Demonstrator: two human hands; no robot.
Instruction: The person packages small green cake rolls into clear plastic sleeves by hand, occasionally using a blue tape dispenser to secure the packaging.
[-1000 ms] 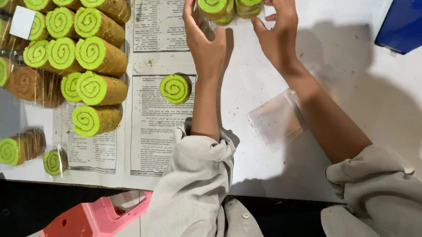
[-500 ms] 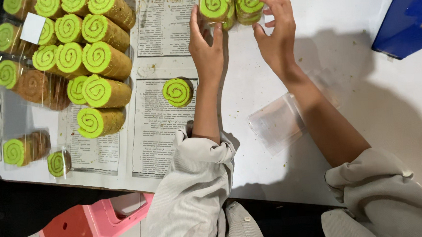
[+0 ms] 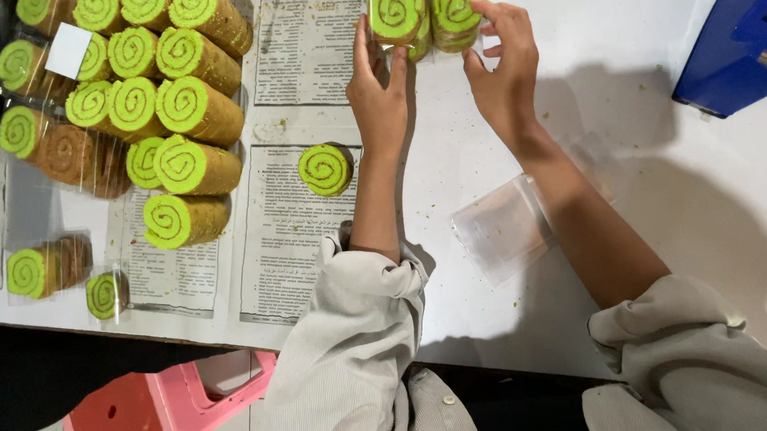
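Both hands have stayed at the far edge since a moment ago, barely shifting. Left hand presses flat against the near-left side of the pack of green swirl rolls, fingers straight. Right hand pinches its right side, fingers curled round it. One loose slice lies on newspaper to the left, near the stacked rolls. Clear bags lie under the right forearm.

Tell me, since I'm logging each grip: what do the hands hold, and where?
Both hands, left hand and right hand, hold a clear pack of green swirl rolls by its two sides.
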